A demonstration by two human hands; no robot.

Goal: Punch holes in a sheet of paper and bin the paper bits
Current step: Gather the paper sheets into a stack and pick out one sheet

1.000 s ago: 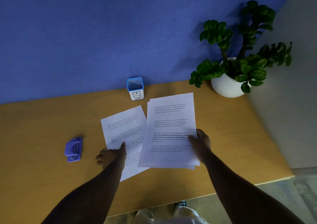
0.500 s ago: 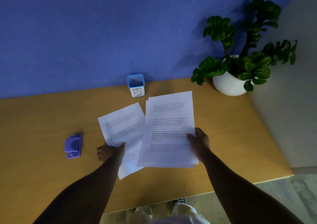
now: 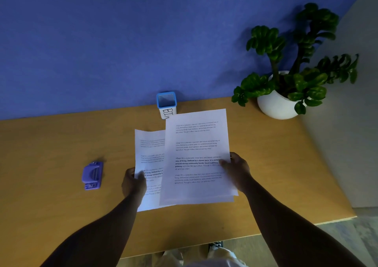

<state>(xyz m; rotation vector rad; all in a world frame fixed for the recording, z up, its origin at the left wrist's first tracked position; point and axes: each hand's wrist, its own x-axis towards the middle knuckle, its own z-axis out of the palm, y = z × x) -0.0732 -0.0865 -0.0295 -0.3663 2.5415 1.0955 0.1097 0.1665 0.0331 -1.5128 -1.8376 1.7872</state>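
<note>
Printed white sheets lie in front of me on the wooden desk (image 3: 266,164). My left hand (image 3: 134,181) pinches the left edge of a single sheet (image 3: 150,156), thumb on top. My right hand (image 3: 235,169) grips the right edge of a small stack of sheets (image 3: 196,154), which overlaps the single sheet and hides part of it. A purple hole punch (image 3: 92,175) rests on the desk to the left, apart from both hands. A small blue-rimmed cup marked BIN (image 3: 166,104) stands at the back against the wall, its lower right corner covered by the stack.
A white pot with a green plant (image 3: 286,90) stands at the desk's back right corner. A blue wall (image 3: 122,41) runs along the back. The desk's front edge (image 3: 225,240) is close to my body, with floor beyond the right end.
My left hand has taken hold of the single sheet's edge and turned it straighter. The stack in my right hand has shifted up and left, now covering part of the bin.
</note>
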